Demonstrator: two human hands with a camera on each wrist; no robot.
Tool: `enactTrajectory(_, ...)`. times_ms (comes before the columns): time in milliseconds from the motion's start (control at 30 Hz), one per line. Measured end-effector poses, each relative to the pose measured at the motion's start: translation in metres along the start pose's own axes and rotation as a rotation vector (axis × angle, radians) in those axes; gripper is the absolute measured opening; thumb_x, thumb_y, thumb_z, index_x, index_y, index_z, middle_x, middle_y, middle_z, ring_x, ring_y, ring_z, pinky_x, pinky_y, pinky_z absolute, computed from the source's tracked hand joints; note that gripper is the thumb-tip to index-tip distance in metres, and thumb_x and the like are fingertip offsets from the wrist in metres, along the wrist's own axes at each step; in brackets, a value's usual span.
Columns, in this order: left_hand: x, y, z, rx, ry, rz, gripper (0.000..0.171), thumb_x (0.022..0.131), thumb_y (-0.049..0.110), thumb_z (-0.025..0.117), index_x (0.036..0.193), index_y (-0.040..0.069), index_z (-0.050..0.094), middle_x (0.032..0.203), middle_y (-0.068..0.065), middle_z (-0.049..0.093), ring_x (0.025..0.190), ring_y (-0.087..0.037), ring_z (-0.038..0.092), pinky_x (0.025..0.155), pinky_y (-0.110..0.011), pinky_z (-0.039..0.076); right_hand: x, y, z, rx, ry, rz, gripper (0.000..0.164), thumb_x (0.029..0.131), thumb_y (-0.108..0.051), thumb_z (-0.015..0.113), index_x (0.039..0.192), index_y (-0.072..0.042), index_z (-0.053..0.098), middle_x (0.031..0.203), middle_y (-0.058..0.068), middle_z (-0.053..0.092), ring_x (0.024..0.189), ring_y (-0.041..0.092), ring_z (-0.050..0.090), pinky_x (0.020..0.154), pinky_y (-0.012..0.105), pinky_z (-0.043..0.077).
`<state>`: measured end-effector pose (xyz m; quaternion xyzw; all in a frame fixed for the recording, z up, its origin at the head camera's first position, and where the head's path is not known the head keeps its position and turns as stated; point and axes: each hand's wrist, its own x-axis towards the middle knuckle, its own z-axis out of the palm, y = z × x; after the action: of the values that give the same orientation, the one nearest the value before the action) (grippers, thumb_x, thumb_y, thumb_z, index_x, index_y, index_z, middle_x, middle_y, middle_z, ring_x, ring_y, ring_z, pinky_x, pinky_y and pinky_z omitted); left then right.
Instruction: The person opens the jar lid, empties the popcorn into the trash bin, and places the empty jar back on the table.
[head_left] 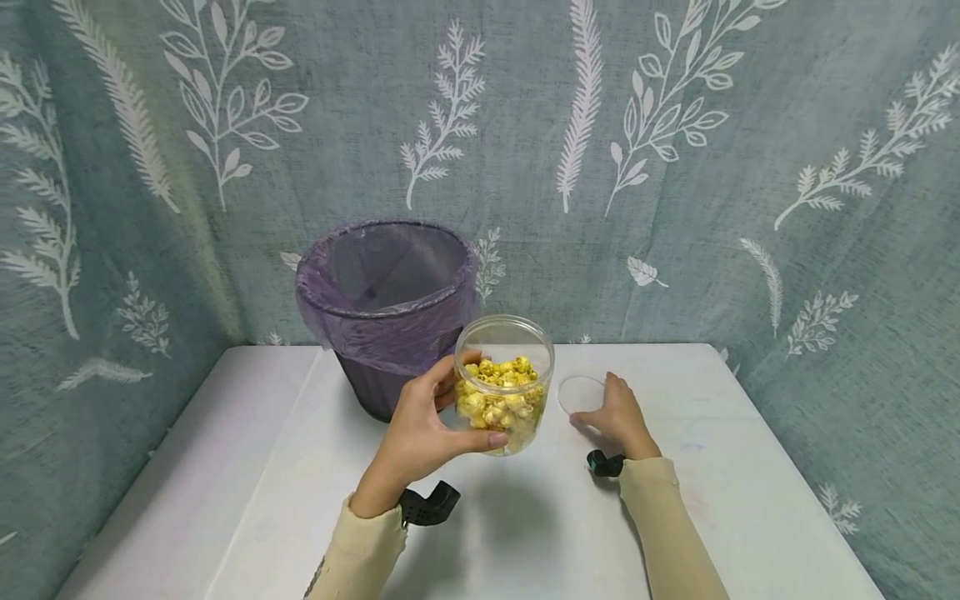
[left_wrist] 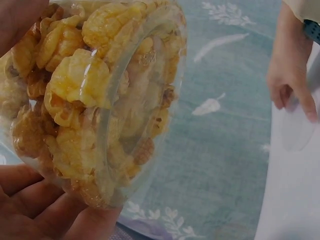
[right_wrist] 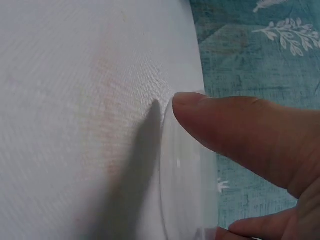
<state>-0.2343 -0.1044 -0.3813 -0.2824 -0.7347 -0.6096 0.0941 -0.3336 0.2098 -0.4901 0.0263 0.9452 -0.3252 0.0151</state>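
Note:
My left hand (head_left: 420,429) grips a clear plastic jar (head_left: 504,383) around its side, thumb in front and fingers behind. Yellow popcorn (head_left: 501,396) fills roughly the lower half of the jar, which is lifted over the table, tilted and without a lid on its mouth. In the left wrist view popcorn (left_wrist: 80,80) presses against the clear wall near the jar's base. To the right, my right hand (head_left: 618,417) holds a round clear lid (head_left: 577,393) by its edge, low at the tabletop. The right wrist view shows the thumb (right_wrist: 230,117) on the rim of the lid (right_wrist: 182,175).
A dark mesh trash bin (head_left: 367,387) lined with a purple plastic bag (head_left: 382,337) stands at the back left, just behind the jar. The white table (head_left: 262,500) ends at a green leaf-patterned curtain (head_left: 517,208) along the back and sides.

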Motion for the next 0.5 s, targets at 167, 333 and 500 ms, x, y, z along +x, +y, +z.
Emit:
enactTrajectory(167, -0.002, 0.003, -0.003, 0.001, 0.001, 0.004, 0.091, 0.07, 0.007, 0.099, 0.149, 0.008, 0.054, 0.136, -0.005, 0.069, 0.126, -0.021, 0.065, 0.107, -0.041, 0.052, -0.003, -0.001, -0.005, 0.024, -0.008, -0.012, 0.106, 0.086, -0.029, 0.087, 0.153, 0.022, 0.024, 0.153, 0.044, 0.034, 0.143, 0.058, 0.036, 0.118, 0.063, 0.032)
enactTrajectory(333, -0.003, 0.008, -0.007, 0.011, 0.012, 0.002, 0.092, 0.069, 0.008, 0.1, 0.149, 0.007, 0.054, 0.134, -0.004, 0.07, 0.124, -0.02, 0.067, 0.105, -0.04, 0.053, -0.007, -0.01, -0.013, 0.139, 0.065, -0.037, 0.098, 0.093, -0.035, 0.081, 0.156, 0.016, 0.026, 0.156, 0.038, 0.038, 0.144, 0.054, 0.037, 0.117, 0.063, 0.034)
enactTrajectory(500, -0.005, 0.013, -0.012, 0.007, 0.023, 0.002, 0.09, 0.069, 0.009, 0.1, 0.147, 0.005, 0.055, 0.132, -0.002, 0.071, 0.122, -0.019, 0.068, 0.102, -0.04, 0.055, -0.011, -0.03, -0.014, 0.32, 0.122, -0.103, 0.089, 0.098, -0.039, 0.076, 0.159, 0.008, 0.032, 0.159, 0.029, 0.041, 0.149, 0.046, 0.035, 0.121, 0.057, 0.031)
